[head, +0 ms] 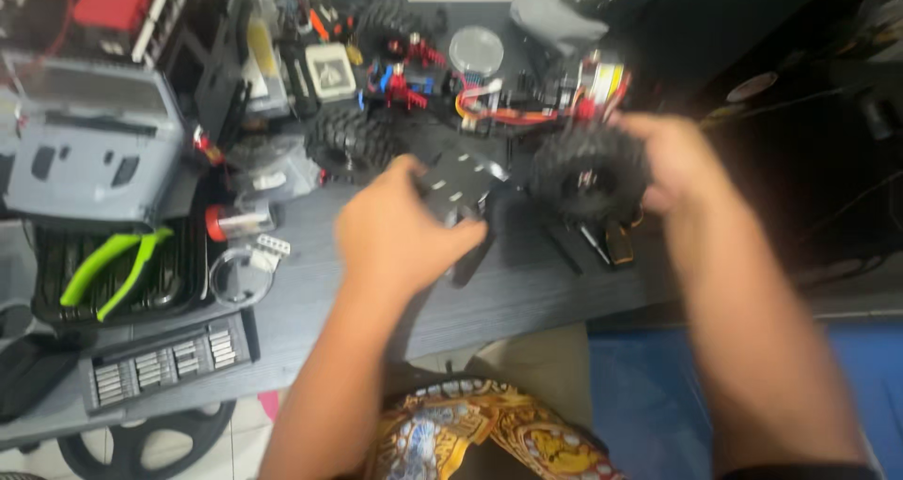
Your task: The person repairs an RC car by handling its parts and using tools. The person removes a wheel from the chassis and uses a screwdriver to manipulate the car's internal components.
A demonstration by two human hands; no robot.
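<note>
Near the middle of the grey table [527, 292]: left hand [400, 231] clamped on a dark perforated plate [461, 184] of a model truck chassis [489, 141], right hand [673, 160] closed over the knobby tyre [588, 174] at its right end, fingers blurred. Best done, by the look of it, with the plate pinned flat, the wheel kept square to its axle, and the orange wires [499, 115] clear of the fingers. Far left, a grey body shell [89, 146]. Near left, a black tray [188, 264] holding green-handled pliers [113, 268]; nearer yet, an open bit case [165, 360] with rows of silver driver bits. Beside the tray, a clear round tub [240, 278], contents too blurred to tell.
</note>
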